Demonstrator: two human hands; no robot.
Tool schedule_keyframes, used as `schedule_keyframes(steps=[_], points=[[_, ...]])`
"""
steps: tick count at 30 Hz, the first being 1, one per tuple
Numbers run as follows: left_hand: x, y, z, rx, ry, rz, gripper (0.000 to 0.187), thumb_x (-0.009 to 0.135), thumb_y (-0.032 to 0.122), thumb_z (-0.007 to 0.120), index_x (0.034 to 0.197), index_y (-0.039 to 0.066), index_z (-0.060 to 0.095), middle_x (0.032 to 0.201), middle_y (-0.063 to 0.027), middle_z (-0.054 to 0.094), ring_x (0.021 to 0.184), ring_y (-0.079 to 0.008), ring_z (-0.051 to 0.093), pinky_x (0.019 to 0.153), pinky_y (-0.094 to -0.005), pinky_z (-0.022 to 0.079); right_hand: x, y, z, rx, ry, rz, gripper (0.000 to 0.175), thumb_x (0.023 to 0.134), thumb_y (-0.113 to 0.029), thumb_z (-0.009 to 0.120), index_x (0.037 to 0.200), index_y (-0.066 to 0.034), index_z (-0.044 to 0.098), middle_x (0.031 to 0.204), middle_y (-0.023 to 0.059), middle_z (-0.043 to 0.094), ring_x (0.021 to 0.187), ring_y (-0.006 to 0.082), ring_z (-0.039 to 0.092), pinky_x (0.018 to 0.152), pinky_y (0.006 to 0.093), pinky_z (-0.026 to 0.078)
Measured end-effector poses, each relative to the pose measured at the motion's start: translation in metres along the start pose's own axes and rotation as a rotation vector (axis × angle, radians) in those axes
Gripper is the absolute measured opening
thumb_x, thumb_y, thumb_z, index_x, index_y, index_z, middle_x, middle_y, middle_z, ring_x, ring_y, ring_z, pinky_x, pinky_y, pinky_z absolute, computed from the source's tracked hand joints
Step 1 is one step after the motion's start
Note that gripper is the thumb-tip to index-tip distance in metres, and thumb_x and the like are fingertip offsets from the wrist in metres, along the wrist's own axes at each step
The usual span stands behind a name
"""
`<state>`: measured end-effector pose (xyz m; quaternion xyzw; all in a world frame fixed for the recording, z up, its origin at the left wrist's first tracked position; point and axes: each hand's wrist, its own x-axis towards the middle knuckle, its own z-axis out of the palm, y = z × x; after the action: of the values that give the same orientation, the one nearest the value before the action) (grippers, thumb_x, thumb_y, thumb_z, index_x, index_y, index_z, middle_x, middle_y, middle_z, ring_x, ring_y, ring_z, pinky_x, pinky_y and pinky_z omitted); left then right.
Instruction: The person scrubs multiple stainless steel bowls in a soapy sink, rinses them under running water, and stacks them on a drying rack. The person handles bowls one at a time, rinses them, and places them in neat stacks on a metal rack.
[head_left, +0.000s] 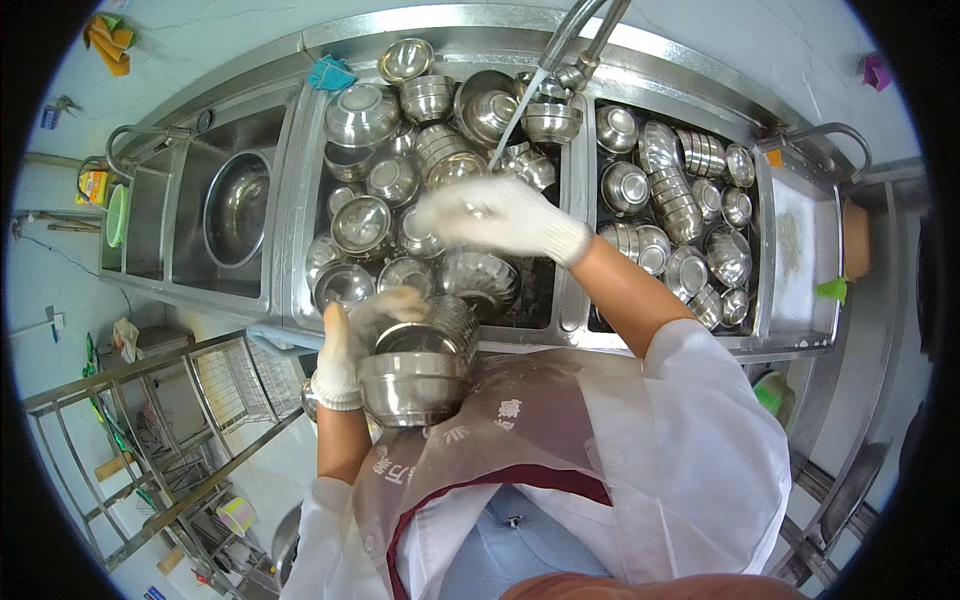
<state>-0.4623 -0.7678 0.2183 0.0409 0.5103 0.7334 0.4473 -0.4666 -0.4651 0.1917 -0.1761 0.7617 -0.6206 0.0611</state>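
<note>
Both hands wear white knit gloves. My right hand (502, 217) is blurred over the middle sink (571, 225), palm down above the steel bowls; whether it grips one cannot be told. My left hand (364, 330) is also blurred, with thumb and fingers apart beside a large steel bowl (412, 386). That bowl sits at the sink's front edge against my apron (525, 405), touching a row of nested bowls (454, 322). Water runs in a stream (517, 116) from the faucet (570, 34) onto bowls behind my right hand. A fluted steel bowl (480, 277) lies just in front of it.
More bowls (675, 202) fill the right sink. A round steel basin (238, 210) rests in the left sink. A blue cloth (331, 73) lies on the back rim, another light-blue cloth (281, 337) on the front rim. A metal rack (150, 450) stands at lower left.
</note>
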Motion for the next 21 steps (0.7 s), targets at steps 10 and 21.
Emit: schedule_keyframes(steps=[10, 21], points=[[-0.007, 0.026, -0.025, 0.6, -0.494, 0.307, 0.076, 0.078, 0.056, 0.075, 0.119, -0.007, 0.068, 0.134, -0.0226, 0.06, 0.14, -0.0406, 0.041, 0.119, -0.0542, 0.019, 0.027, 0.221, 0.073, -0.929, -0.041, 0.809, 0.04, 0.087, -0.038, 0.058, 0.097, -0.0051, 0.077, 0.1, 0.0187, 0.074, 0.099, 0.0347, 0.07, 0.099, 0.0469, 0.045], [-0.035, 0.045, 0.048, 1.402, -0.168, 0.434, 0.044, 0.073, 0.023, 0.082, 0.106, -0.001, 0.067, 0.107, -0.0175, 0.068, 0.096, -0.0387, 0.066, 0.082, -0.0415, 0.055, -0.059, 0.332, 0.042, -0.825, -0.26, 0.73, 0.044, 0.096, -0.036, 0.049, 0.132, -0.0116, 0.061, 0.129, 0.0158, 0.065, 0.113, 0.0334, 0.065, 0.096, 0.0408, 0.052]])
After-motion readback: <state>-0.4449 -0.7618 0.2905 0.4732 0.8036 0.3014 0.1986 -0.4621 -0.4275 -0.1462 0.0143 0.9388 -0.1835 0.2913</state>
